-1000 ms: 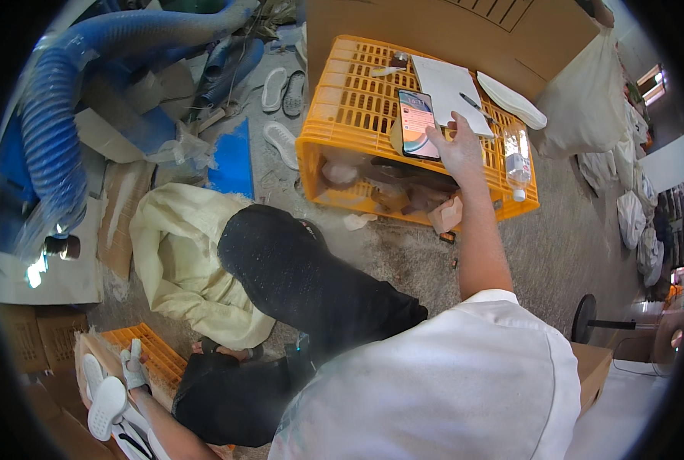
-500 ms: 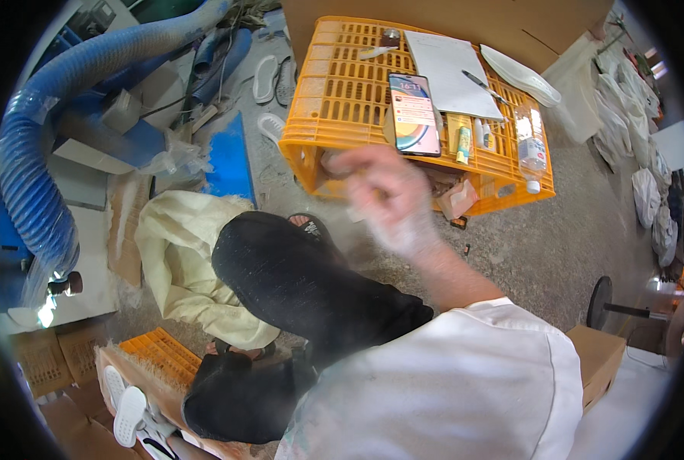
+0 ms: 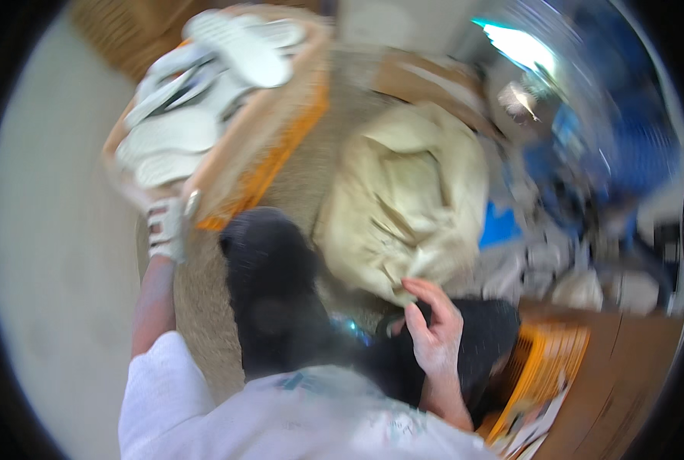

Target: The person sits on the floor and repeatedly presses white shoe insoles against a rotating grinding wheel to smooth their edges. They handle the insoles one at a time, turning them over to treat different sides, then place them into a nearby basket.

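Note:
My left hand [image 3: 167,228], in a white glove, is at the near corner of an orange plastic crate [image 3: 269,165] with a tan lining that rises above its rim. Its fingertips are blurred against that corner, so their grip is unclear. White shoe soles [image 3: 175,136] lie heaped inside the crate. Over my right knee, my bare right hand [image 3: 437,331] is open with its fingers apart, and nothing shows in it. Just beyond its fingertips stands a pale cream cloth sack [image 3: 407,195], its mouth slack and folded. Motion blurs much of the picture.
An orange crate with papers on it [image 3: 537,383] stands at the lower right, beside a large cardboard sheet [image 3: 625,376]. A blurred blue hose [image 3: 625,153] fills the upper right. Flat cardboard [image 3: 434,88] lies behind the sack.
The view has swung left, from the crate with the phone and papers to the soles and sack. My gloved left hand has come into view. My right hand has left that crate's near edge.

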`<state>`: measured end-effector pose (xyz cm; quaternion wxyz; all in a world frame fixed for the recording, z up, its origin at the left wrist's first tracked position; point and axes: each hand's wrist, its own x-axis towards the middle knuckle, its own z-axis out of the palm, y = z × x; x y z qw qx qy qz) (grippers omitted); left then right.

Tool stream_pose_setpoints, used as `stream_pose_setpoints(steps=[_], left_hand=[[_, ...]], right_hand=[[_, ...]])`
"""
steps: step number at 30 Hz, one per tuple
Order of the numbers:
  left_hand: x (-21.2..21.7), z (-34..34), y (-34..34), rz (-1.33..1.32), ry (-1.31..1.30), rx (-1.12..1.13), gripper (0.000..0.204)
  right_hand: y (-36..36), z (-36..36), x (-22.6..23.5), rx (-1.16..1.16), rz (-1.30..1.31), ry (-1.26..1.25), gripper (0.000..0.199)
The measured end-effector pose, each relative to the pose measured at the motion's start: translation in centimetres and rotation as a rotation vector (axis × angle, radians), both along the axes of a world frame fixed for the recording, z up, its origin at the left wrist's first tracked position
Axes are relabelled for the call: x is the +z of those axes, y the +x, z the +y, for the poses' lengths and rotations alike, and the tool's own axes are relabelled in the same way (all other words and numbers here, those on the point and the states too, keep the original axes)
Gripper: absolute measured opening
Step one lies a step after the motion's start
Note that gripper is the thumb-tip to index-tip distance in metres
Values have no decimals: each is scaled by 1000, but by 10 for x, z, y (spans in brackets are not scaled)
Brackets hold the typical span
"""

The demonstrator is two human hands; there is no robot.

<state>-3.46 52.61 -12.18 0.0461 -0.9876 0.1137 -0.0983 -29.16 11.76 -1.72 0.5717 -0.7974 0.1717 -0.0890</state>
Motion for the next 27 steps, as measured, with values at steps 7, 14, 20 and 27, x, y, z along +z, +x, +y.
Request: stream_pose_setpoints(steps=[7, 14, 20, 27], left_hand=[[-39, 44, 28, -143, -224, -257, 12], [-60, 131, 32, 125, -302, 57, 16], [-66, 166, 32, 479, -447, 145, 20], [-24, 122, 58, 65, -519, 580, 38]], right_hand=[[161, 46, -129, 25, 391, 616, 29], [404, 45, -237, -139, 181, 589, 66], [521, -7, -236, -233, 191, 851, 67], [527, -35, -185, -242, 714, 752, 50]])
